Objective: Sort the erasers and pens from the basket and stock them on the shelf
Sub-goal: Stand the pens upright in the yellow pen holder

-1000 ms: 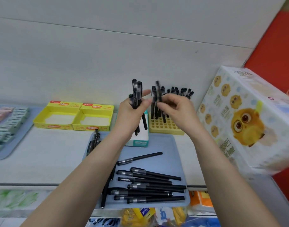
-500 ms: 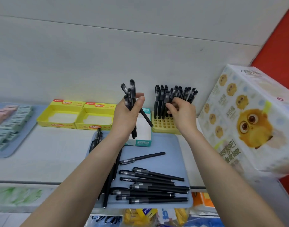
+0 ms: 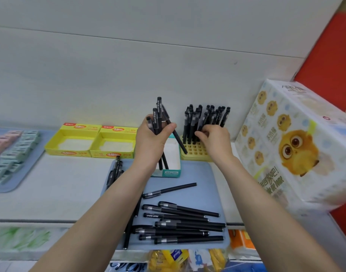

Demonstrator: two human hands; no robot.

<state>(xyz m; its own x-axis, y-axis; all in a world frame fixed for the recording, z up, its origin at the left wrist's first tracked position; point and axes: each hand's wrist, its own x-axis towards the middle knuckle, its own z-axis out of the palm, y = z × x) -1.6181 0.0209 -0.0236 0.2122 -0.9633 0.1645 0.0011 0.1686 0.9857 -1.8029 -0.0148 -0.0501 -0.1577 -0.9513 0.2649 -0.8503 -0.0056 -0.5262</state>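
Up on the shelf (image 3: 50,195), the left hand (image 3: 151,143) is clenched around a bundle of black pens (image 3: 159,122); their capped ends stick up above the fingers and the lower ends poke out below the palm, one pen slanting off toward the yellow pen rack (image 3: 194,152). The right hand (image 3: 216,141) reaches into that rack, its fingertips (image 3: 200,133) pinched on the lower part of one upright pen (image 3: 203,120) among the standing pens (image 3: 189,122) at the back rows. Between the hands sits a small white box (image 3: 171,160), touching the rack's left side. Nearer the camera, more loose pens (image 3: 180,222) lie flat on a blue tray (image 3: 205,179), beneath both forearms. Two yellow boxes (image 3: 93,142) stand further left, and erasers (image 3: 9,152) sit in rows on a second tray at the far left.
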